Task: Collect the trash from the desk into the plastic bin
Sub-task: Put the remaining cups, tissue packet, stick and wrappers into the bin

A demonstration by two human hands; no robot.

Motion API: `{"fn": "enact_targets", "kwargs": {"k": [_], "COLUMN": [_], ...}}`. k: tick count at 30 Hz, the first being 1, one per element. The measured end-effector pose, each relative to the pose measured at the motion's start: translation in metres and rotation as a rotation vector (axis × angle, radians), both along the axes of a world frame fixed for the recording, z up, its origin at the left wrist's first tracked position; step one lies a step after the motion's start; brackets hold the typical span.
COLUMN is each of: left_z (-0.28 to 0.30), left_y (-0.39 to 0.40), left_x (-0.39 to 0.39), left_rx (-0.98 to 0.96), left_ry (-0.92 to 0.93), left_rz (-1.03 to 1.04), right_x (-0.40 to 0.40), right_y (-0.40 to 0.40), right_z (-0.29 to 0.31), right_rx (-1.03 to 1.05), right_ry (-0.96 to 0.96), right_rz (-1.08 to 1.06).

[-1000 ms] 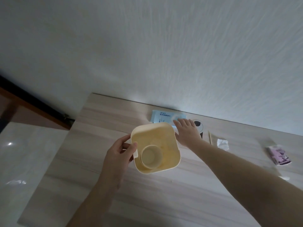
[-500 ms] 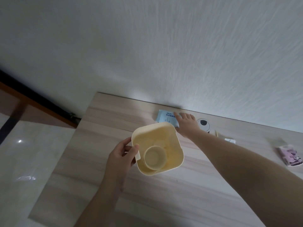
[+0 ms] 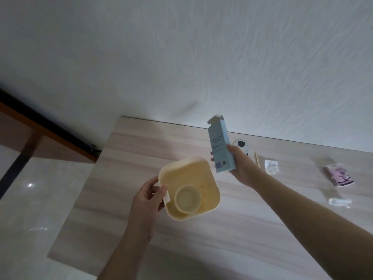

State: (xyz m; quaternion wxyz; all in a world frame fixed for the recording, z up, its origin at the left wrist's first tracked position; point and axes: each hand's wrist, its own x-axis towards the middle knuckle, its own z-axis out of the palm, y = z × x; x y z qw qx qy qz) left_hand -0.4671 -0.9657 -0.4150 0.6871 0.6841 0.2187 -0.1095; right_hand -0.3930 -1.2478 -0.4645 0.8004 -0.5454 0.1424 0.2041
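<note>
The right hand point(image 3: 241, 168) has just lifted the blue carton point(image 3: 221, 147) off the counter point(image 3: 141, 150), fingers closed around it, beside the yellow bin point(image 3: 210, 176) gripped by the left hand point(image 3: 146, 199), so it looks ready to drop in.

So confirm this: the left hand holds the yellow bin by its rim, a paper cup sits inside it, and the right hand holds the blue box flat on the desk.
One detail is wrong. In the head view the right hand holds the blue box lifted off the desk, upright and beside the yellow bin. The rest stands: the left hand grips the rim, and the paper cup sits inside.
</note>
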Motion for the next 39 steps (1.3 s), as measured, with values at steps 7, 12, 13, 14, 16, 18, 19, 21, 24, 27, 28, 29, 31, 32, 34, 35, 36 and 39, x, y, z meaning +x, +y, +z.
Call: {"fn": "enact_targets", "kwargs": {"k": [7,12,13,14,16,18,19,21,24,27,28,29,31,32,34,35,36,39], "left_z": [0.003,0.006,0.007,0.008,0.01,0.013,0.014,0.015,0.013,0.012,0.011,0.012,0.013,0.013,0.013,0.013,0.012,0.007], "left_y": [-0.004,-0.006,-0.006,-0.006,-0.006,-0.005,-0.004,-0.001,0.009,0.017,0.019,0.022,0.028,0.033,0.042,0.047,0.052,0.066], "left_x": [-0.029,-0.049,-0.053,-0.057,-0.064,-0.071,-0.074,-0.079,-0.087,-0.095,-0.098,-0.103,-0.112,-0.116,-0.126,-0.13,-0.133,-0.141], "left_rx": [0.017,0.025,0.026,0.027,0.019,0.004,-0.002,-0.007,-0.007,-0.018,-0.027,-0.035,-0.053,-0.061,-0.063,-0.063,-0.059,-0.036], "left_ry": [-0.011,-0.004,-0.011,-0.02,-0.033,-0.042,-0.047,-0.051,-0.04,-0.036,-0.038,-0.042,-0.044,-0.039,-0.03,-0.029,-0.027,-0.031], "left_rz": [-0.005,0.01,0.009,0.004,-0.007,-0.029,-0.043,-0.069,-0.111,-0.161,-0.176,-0.191,-0.215,-0.222,-0.238,-0.245,-0.254,-0.285], "right_x": [-0.061,-0.079,-0.082,-0.085,-0.094,-0.106,-0.111,-0.123,-0.145,-0.172,-0.18,-0.188,-0.202,-0.207,-0.215,-0.219,-0.222,-0.233], "right_y": [-0.009,-0.014,-0.015,-0.016,-0.018,-0.02,-0.021,-0.021,-0.01,0.014,0.024,0.036,0.061,0.073,0.095,0.104,0.112,0.132], "right_z": [0.026,0.046,0.049,0.053,0.065,0.079,0.086,0.1,0.121,0.136,0.139,0.139,0.136,0.133,0.128,0.126,0.125,0.118], "right_rx": [0.418,0.126,0.081,0.016,-0.136,-0.243,-0.265,-0.266,-0.165,-0.065,-0.079,-0.117,-0.25,-0.329,-0.472,-0.528,-0.594,-0.912], "right_ry": [0.017,-0.041,-0.056,-0.093,-0.195,-0.293,-0.339,-0.411,-0.427,-0.386,-0.376,-0.366,-0.349,-0.339,-0.319,-0.324,-0.341,-0.438], "right_rz": [-0.11,-0.168,-0.176,-0.172,-0.143,-0.131,-0.123,-0.117,-0.122,-0.102,-0.087,-0.074,-0.049,-0.04,-0.04,-0.035,-0.017,0.049]}}
